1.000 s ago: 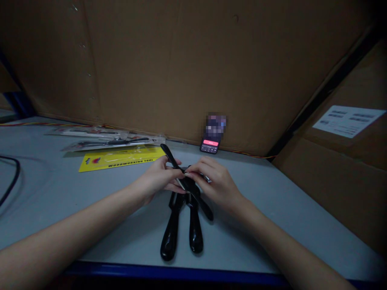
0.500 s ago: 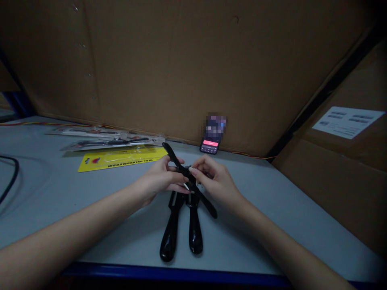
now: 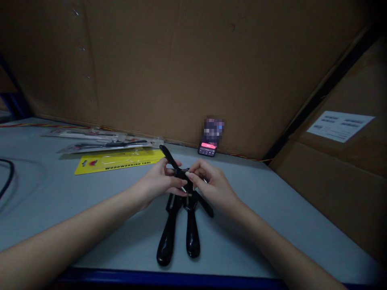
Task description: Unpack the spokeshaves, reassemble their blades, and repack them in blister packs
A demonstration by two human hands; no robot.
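The left hand (image 3: 169, 180) holds the black 2-handled tool (image 3: 188, 186); the right hand (image 3: 211, 180), fingers narrowed at its middle, grip unclear in dimness, likely adjusts it; steadiness needed next.

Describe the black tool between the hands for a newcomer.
Over the grey table, find the left hand and right hand. Between them, the black tool slants from upper left to lower right. Its slim ends differ from the two thick, bulbous black handles below.

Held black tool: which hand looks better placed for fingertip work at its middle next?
Probably right: the right hand has thumb and fingers bunched near the middle of the black tool, while the left hand appears busy supporting it.
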